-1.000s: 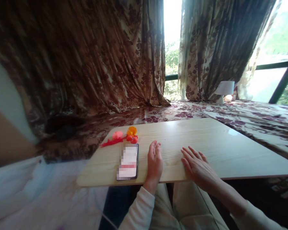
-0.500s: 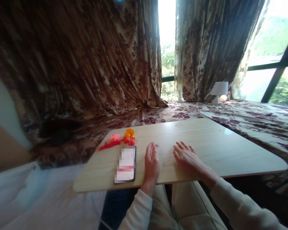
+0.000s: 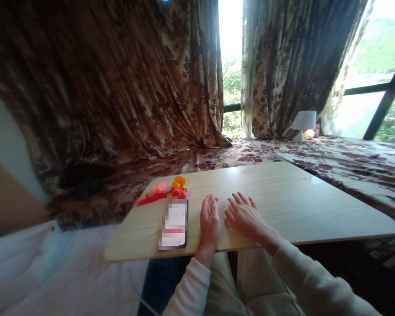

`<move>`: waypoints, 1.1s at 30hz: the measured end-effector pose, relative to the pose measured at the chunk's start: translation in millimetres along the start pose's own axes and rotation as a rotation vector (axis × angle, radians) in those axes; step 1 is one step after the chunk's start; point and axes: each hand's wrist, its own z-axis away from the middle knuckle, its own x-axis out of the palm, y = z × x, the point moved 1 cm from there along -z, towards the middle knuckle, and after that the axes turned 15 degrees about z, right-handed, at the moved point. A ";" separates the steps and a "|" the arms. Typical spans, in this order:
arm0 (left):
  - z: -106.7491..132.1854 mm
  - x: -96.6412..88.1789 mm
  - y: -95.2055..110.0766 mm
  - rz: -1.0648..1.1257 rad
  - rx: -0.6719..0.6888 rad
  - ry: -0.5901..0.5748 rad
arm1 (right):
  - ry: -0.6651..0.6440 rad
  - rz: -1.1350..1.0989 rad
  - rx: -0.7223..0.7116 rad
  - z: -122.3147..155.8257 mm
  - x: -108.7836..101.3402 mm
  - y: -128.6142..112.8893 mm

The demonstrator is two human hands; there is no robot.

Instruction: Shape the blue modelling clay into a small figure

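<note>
On a pale wood-grain table [image 3: 303, 210], my left hand [image 3: 210, 221] rests on its edge with the fingers stretched forward, holding nothing. To its right, my right hand [image 3: 245, 217] lies palm down, fingers spread, also holding nothing; a narrow gap separates the two. Left of my left hand is a phone [image 3: 174, 226] lying face up, its screen partly pixelated. Behind the phone sit an orange flower-like piece [image 3: 178, 182], a bright red piece [image 3: 181, 193], a long red strip [image 3: 151, 198] and a pinkish rounded piece [image 3: 159, 188]. I cannot tell what these are.
A floral-patterned cover [image 3: 256, 151] spreads behind the table, with a small white lamp [image 3: 304, 120] on it. Brown patterned curtains [image 3: 171, 79] hang along the windows. At the lower left lies a whitish surface [image 3: 69, 272]. My legs are under the table's near edge.
My right hand has slid left across the table, closer to my left hand. The left hand has barely moved. The whole view has shifted slightly.
</note>
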 end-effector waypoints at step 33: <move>1.8 0.2 0.7 0.011 0.005 0.012 | 0.122 -0.006 -0.148 33.0 -2.2 -20.7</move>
